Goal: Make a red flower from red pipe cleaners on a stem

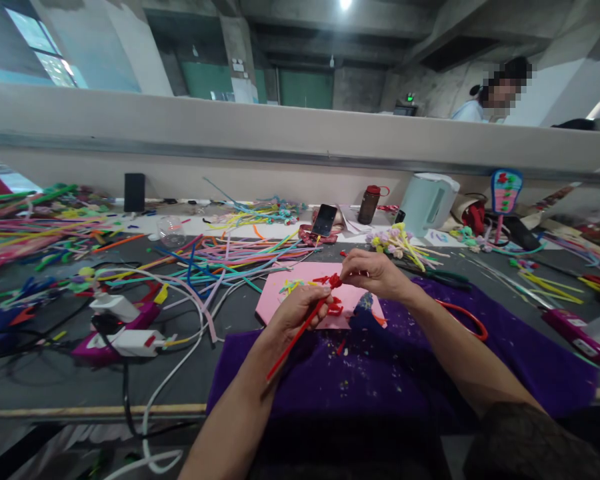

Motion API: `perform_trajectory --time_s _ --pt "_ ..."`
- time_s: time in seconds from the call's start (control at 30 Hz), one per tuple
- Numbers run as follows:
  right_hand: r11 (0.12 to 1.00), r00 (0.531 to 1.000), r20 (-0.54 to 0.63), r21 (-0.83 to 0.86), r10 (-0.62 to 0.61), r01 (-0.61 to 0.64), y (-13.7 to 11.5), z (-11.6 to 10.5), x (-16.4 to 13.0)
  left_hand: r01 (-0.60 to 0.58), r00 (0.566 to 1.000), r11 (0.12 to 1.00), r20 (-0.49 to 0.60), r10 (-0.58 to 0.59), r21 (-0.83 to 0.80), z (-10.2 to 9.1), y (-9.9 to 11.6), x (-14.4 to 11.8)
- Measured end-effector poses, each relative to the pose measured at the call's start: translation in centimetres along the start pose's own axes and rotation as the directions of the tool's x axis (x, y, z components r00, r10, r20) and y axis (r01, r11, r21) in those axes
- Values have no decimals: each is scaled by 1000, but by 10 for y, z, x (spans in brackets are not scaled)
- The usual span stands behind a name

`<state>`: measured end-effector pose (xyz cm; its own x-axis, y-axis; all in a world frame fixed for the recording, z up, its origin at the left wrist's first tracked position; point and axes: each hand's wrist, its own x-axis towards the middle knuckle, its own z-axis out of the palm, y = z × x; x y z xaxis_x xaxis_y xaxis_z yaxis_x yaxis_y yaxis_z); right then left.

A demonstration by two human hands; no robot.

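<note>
My left hand (303,308) is closed around a red pipe cleaner (296,340), whose long tail slants down across my wrist. At its upper end sits a bunched red shape (335,280), perhaps a flower. My right hand (373,272) pinches at this red bunch from the right, its fingertips pressed together. Below both hands lies a pink sheet (275,300) with yellow, green and red pipe cleaner pieces on it. A dark blue object (365,317) rests at the sheet's right side. A purple cloth (300,380) spreads under the work, dotted with small scraps.
Loose pipe cleaners (215,260) cover the left and middle of the table. Power strips (125,330) with cables lie left, another (575,333) right. A phone (325,220), a bottle (369,205), a kettle (430,203) and pliers-like handles (473,320) are around. A person (495,93) is beyond the partition.
</note>
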<state>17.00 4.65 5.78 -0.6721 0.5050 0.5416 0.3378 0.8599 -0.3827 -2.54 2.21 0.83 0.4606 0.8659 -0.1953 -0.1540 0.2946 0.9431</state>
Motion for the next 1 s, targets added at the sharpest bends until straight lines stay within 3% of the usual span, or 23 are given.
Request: perform_trajectory --time_s 0.5,1.0 --pt "971 998 62 -240 -6 21 -10 -1 -1 -20 1000 999 11 20 42 1 0 -1" --pt "982 990 136 -190 44 -17 -12 -6 -1 -9 998 997 67 4 80 0 0 -1"
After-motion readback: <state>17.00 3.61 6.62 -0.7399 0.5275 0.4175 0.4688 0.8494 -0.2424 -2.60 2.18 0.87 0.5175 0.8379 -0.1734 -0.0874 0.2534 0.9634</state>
